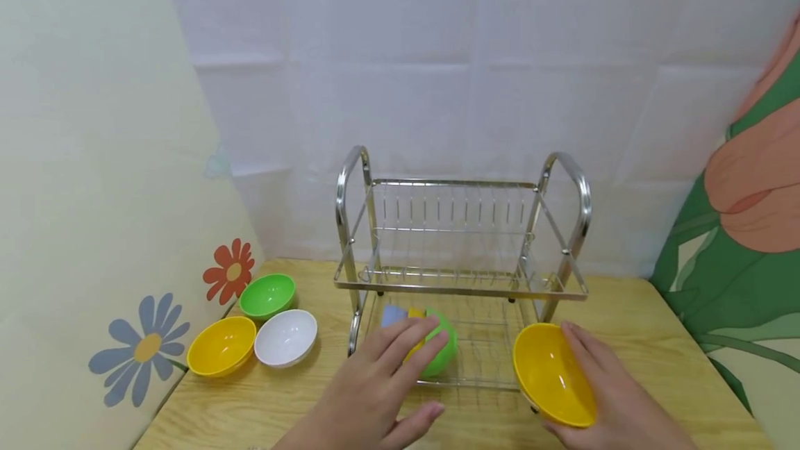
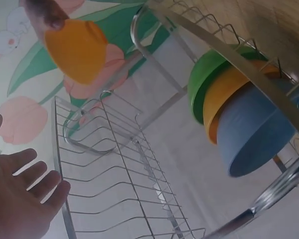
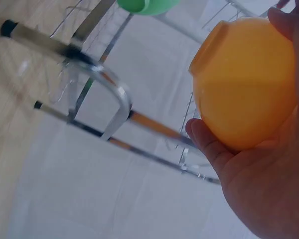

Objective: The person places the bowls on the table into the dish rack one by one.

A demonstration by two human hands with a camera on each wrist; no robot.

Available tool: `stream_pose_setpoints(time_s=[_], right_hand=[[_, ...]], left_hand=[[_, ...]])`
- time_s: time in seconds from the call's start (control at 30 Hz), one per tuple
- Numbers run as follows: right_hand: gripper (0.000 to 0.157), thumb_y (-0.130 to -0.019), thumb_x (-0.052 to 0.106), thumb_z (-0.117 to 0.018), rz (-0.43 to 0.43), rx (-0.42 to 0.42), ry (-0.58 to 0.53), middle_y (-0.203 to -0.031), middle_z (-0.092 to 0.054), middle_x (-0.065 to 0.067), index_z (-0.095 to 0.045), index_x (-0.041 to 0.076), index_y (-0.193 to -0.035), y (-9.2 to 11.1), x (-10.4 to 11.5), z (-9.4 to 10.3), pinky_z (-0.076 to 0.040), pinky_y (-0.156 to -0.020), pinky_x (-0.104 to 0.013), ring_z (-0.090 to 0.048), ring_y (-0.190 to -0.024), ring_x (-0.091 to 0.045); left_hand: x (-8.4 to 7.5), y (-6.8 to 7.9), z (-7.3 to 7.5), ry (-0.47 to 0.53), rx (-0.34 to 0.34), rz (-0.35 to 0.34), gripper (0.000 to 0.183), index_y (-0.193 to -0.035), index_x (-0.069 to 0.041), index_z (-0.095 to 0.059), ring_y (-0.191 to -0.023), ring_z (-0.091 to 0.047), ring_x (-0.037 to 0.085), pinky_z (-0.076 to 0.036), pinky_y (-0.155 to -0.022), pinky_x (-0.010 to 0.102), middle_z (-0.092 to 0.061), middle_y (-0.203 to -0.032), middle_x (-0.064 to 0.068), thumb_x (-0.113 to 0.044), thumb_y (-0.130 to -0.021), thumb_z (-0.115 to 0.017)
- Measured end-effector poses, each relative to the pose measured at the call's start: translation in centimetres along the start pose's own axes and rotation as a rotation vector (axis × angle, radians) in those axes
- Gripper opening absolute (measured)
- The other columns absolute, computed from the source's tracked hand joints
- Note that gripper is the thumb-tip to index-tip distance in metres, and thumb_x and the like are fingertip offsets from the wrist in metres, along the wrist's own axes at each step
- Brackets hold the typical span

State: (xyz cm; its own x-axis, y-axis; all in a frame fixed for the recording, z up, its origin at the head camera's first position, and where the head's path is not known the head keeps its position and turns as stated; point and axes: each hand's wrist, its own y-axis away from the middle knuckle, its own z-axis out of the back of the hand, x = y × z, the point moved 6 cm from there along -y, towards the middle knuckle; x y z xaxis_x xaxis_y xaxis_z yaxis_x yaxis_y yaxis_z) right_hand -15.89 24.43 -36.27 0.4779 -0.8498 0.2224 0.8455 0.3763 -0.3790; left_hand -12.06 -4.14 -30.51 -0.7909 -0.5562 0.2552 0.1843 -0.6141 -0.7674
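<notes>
A yellow bowl [image 1: 553, 373] is gripped by my right hand [image 1: 615, 391], its hollow tilted toward the head camera, beside the right front of the metal dish rack [image 1: 462, 290]. From the right wrist view, thumb and fingers curl round the yellow bowl [image 3: 246, 82]. My left hand [image 1: 381, 380] hovers before the rack's lower tier with fingers spread and holds nothing. Behind it, a green bowl [image 2: 202, 84], a yellow bowl [image 2: 214, 107] and a blue bowl [image 2: 259, 129] stand on edge in a row on the lower tier; the left hand partly hides them in the head view.
To the left on the wooden table [image 1: 206, 415] lie a green bowl [image 1: 267, 296], a white bowl [image 1: 286, 339] and a yellow bowl [image 1: 221, 347]. The rack's upper tier [image 1: 450, 231] has upright wire dividers. A white cloth [image 1: 425, 61] hangs behind.
</notes>
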Motion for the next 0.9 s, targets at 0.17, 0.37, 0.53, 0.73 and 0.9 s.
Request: stream_pose_setpoints(time_s=[0.17,0.37,0.53,0.73,0.9], right_hand=[[0.124,-0.058,0.058,-0.092,0.149,-0.072,0.015,-0.145,-0.049,-0.018,-0.037,-0.002,-0.151,-1.0,2.7,-0.3,-0.061,-0.083,-0.039,-0.06,-0.117,-0.027],[0.124,-0.056,0.052,-0.094,0.227,-0.053,0.007,-0.153,-0.044,-0.018,-0.036,-0.002,-0.152,-2.2,5.3,-1.3,-0.058,-0.092,-0.045,-0.057,-0.127,-0.031],[0.12,-0.057,0.047,-0.094,0.22,0.0,-0.03,-0.156,-0.041,-0.016,-0.037,-0.002,-0.151,-2.9,6.6,-2.0,-0.055,-0.097,-0.046,-0.053,-0.133,-0.032],[0.117,-0.063,0.044,-0.091,0.175,0.112,-0.101,-0.16,-0.035,-0.012,-0.033,0.003,-0.155,-3.4,7.3,-2.9,-0.054,-0.099,-0.043,-0.05,-0.136,-0.029],[0.118,-0.063,0.041,-0.091,0.17,0.151,-0.133,-0.162,-0.031,-0.011,-0.03,0.004,-0.157,-3.7,8.1,-3.4,-0.051,-0.102,-0.043,-0.046,-0.14,-0.029]], left_hand=[[-0.4,0.9,-2.2,0.057,0.154,0.061,0.067,-0.15,-0.007,-0.043,-0.139,-0.047,0.025,-0.048,-0.106,0.04,-0.043,-0.156,0.008,-0.054,-0.102,-0.04],[-0.7,1.9,-4.2,0.124,0.32,0.155,0.085,-0.158,-0.01,-0.028,-0.145,-0.04,0.022,-0.048,-0.108,0.041,-0.024,-0.166,0.005,-0.064,-0.096,-0.05],[-0.5,2.4,-5.2,0.188,0.436,0.252,0.096,-0.16,-0.014,-0.022,-0.15,-0.032,0.019,-0.046,-0.111,0.043,-0.01,-0.169,0.001,-0.074,-0.09,-0.048],[-0.5,2.7,-5.8,0.21,0.476,0.311,0.101,-0.161,-0.017,-0.016,-0.146,-0.038,0.022,-0.048,-0.108,0.047,-0.006,-0.17,0.0,-0.078,-0.088,-0.047],[-0.3,3.1,-6.3,0.211,0.502,0.347,0.108,-0.162,-0.018,-0.012,-0.141,-0.046,0.023,-0.051,-0.105,0.045,-0.008,-0.17,-0.002,-0.084,-0.083,-0.046]])
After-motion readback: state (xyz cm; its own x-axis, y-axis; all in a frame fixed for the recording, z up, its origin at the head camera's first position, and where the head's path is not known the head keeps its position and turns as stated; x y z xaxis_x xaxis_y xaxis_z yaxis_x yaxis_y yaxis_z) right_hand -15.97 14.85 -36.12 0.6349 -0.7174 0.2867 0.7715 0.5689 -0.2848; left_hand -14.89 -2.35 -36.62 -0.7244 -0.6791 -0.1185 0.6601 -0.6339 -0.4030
